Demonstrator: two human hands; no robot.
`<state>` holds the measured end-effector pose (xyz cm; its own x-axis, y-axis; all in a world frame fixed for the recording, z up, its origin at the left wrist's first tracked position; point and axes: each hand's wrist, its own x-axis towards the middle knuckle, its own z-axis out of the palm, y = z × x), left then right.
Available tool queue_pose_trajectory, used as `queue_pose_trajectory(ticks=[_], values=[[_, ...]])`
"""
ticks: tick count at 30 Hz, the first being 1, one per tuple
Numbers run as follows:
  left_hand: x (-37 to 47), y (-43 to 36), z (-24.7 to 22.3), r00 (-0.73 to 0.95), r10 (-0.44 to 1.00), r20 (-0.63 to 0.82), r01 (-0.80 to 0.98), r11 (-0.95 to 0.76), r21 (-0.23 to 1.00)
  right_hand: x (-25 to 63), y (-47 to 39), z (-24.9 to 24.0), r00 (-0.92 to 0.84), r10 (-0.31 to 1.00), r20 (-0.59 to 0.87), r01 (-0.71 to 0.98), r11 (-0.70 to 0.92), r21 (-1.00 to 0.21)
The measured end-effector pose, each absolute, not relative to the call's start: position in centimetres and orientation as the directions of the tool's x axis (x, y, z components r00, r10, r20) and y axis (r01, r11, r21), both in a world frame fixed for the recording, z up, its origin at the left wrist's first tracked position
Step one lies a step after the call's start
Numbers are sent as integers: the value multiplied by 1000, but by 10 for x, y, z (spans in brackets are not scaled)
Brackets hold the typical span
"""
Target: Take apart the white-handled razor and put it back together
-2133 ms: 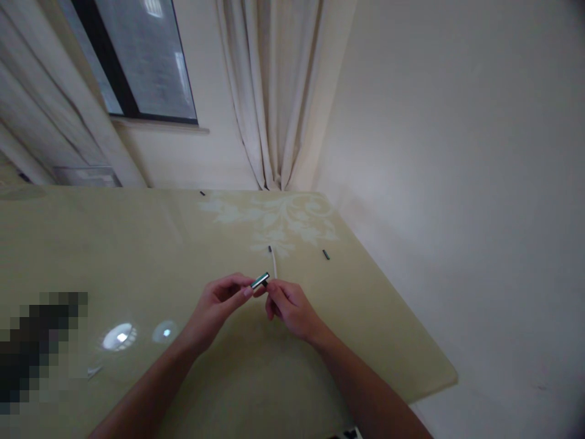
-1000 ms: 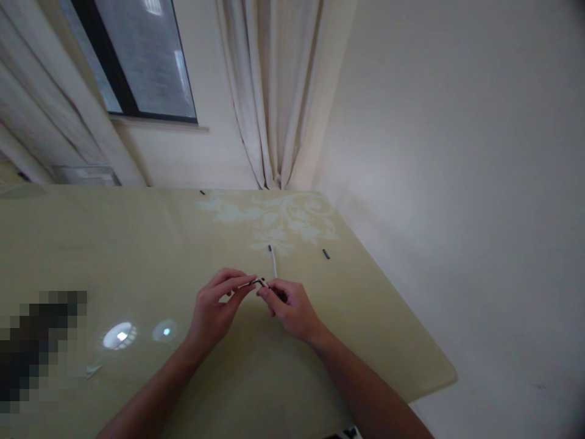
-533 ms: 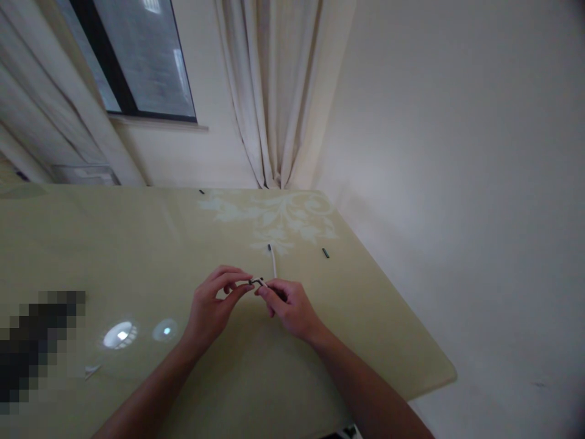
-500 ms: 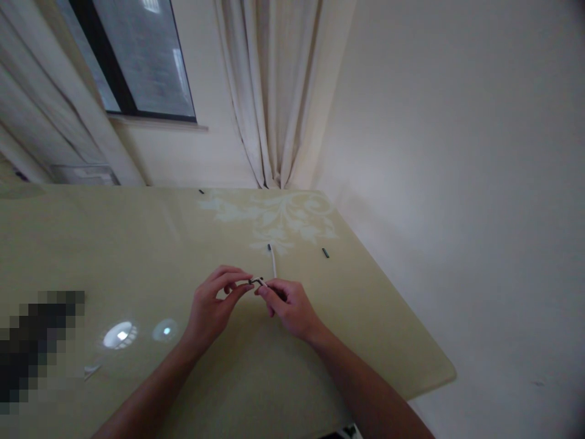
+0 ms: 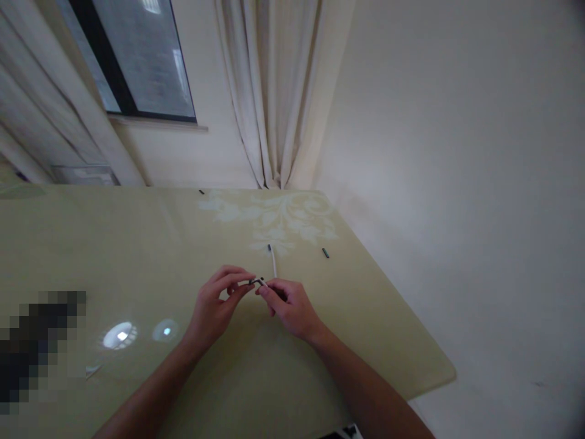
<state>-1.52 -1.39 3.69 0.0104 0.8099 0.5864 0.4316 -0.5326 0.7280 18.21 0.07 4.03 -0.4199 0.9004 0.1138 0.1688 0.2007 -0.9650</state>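
Note:
My left hand (image 5: 219, 299) pinches one end of a small dark-and-white piece (image 5: 258, 281) between thumb and fingertips. Closed on the other end of it is my right hand (image 5: 290, 305), its fingers curled under. The piece is thin and too small to name. Just beyond my right hand, a thin white strip or cord (image 5: 274, 262) with a dark tip extends away across the table; its near end is hidden by the hand, so I cannot tell whether it is held. A short dark stick-like piece (image 5: 325, 252) lies farther right.
The pale yellow-green table (image 5: 375, 317) meets the wall along its right side. Another tiny dark piece (image 5: 202, 191) lies near the far edge. A pixelated dark area (image 5: 36, 347) covers the left. A dark-and-white object (image 5: 350, 431) shows at the bottom edge. Curtains (image 5: 278, 91) hang behind.
My left hand has shifted very slightly to the right, closer to the right hand. Both hands keep their hold on the small piece.

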Motion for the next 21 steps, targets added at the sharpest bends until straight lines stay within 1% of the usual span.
queue_pose_trajectory(ticks=[12,21], values=[[-15,-14,38,-23,804,594,446,-523,726,183,-1,42,-430,894,129,167,219,-961],[-17,-15,37,-15,793,609,457,-537,709,182,-1,40,-435,892,119,161,207,-965]])
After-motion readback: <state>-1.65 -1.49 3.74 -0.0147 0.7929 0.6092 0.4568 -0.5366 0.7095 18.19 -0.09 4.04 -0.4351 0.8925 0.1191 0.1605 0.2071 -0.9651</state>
